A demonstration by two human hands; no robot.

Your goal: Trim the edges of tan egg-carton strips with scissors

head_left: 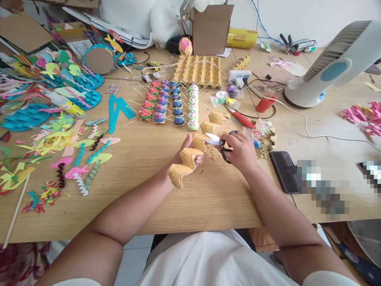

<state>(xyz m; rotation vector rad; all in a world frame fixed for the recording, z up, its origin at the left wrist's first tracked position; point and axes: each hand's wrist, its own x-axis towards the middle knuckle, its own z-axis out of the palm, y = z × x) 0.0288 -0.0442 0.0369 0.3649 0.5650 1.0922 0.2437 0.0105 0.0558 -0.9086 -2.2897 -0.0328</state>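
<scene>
My left hand (196,158) is closed around a tan egg carton strip (188,155), with the thumb along its upper side. In my right hand (241,150) are black-handled scissors (214,140), fingers through the loops. Their blades are parted and point left at the strip's far end; I cannot tell whether they touch the edge. Just beyond lies another piece of egg carton strip (212,120). Small tan trimmings are scattered on the table under the scissors.
Painted egg carton rows (177,105) with pins stand ahead, before an uncut egg tray (198,70). Paper and pipe-cleaner pieces (80,167) cover the left. Rightward are a phone (285,171), a red cup (266,103), a white fan (330,65) and its cable.
</scene>
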